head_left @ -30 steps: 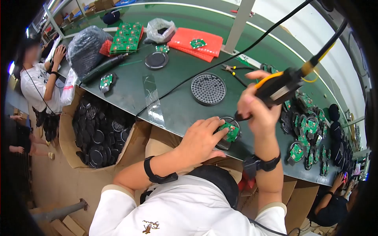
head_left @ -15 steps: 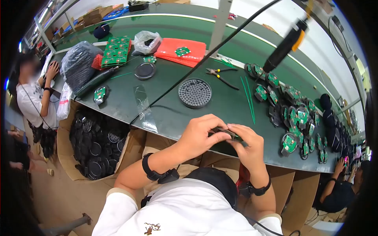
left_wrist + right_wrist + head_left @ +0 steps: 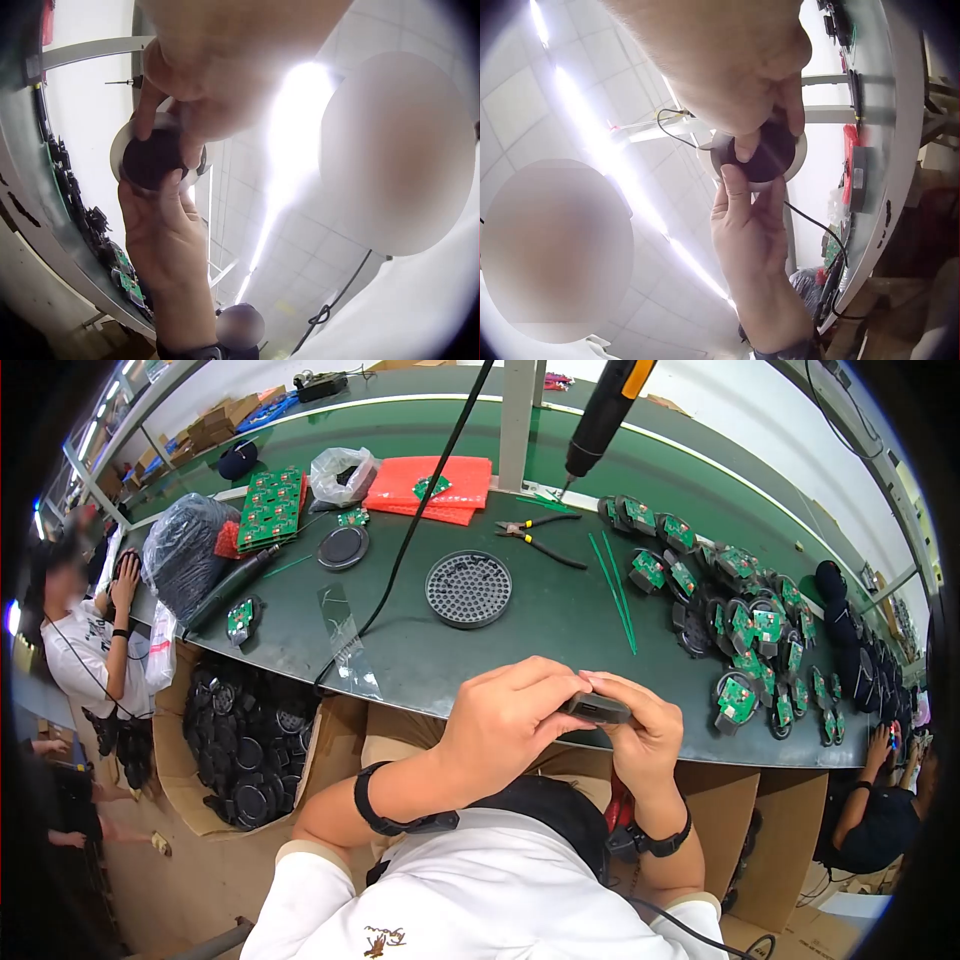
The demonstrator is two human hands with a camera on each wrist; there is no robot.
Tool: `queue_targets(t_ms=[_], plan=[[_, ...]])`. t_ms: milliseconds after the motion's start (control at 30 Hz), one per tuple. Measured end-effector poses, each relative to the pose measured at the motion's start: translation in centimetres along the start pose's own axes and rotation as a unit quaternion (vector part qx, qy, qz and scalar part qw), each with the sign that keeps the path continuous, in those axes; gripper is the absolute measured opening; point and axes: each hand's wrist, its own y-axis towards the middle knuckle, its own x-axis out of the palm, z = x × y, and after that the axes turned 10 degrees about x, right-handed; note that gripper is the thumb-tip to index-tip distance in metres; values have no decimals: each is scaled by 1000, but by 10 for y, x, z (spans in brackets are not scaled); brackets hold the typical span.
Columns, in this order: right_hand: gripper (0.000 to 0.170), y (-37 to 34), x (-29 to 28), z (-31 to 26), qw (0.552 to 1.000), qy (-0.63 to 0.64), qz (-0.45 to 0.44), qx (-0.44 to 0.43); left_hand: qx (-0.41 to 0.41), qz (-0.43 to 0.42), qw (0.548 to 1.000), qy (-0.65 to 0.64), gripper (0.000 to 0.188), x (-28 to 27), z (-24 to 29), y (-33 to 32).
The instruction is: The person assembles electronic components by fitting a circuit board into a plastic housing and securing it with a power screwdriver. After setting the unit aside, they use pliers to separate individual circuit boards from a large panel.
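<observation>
Both hands hold a round dark casing (image 3: 597, 708) above the front edge of the workbench, tilted so that its thin side shows in the head view. My left hand (image 3: 512, 712) grips it from the left, thumb and fingers on its rim. From the other side my right hand (image 3: 645, 732) pinches it. In the left wrist view the casing shows a dark round face (image 3: 154, 159) with a pale ring about it, thumbs resting on that face. Fingers cover part of the rim. A black and orange electric screwdriver (image 3: 603, 420) hangs over the bench, away from both hands.
On the green bench (image 3: 400, 650) lie a round perforated tray (image 3: 468, 590), cutting pliers (image 3: 540, 532) and green strips (image 3: 617, 595). Casings with circuit boards (image 3: 745, 625) are heaped at right. A cardboard box (image 3: 310, 775) of black parts stands below left. Other people sit at both sides.
My right hand has let go of the electric screwdriver, which now hangs free. My left hand no longer steadies the casing on the bench; both hands have lifted and tilted it.
</observation>
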Motion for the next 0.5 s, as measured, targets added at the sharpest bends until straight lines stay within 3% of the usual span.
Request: queue_targets(t_ms=[200, 267, 333, 367, 400, 433, 467, 500], plan=[[44, -1, -3, 0, 1000, -6, 5, -5, -5, -31, 999, 16, 37, -1, 3, 3], [40, -5, -16, -3, 997, -72, 6, -17, -26, -41, 997, 53, 40, -3, 13, 12], [33, -18, -39, 1, 992, 63, 92, 53, -46, -47, 994, 85, 41, -16, 26, 16], [32, -27, -65, 6, 988, 35, 139, 64, -24, -129, 991, 38, 33, -33, 29, 11], [35, -37, -92, 5, 968, 17, 219, 122, 13, -250, 967, -54, 26, -50, 31, 3], [33, -43, -122, 8, 956, -9, 277, 100, 75, -360, 899, -238, 15, -61, 34, 8], [32, -46, -155, 15, 941, -30, 326, 80, 18, -446, 792, -417, 12, -64, 40, 2], [28, -52, -194, 28, 909, -127, 392, 62, 64, -541, 692, -473, 25, -60, 47, 16]])
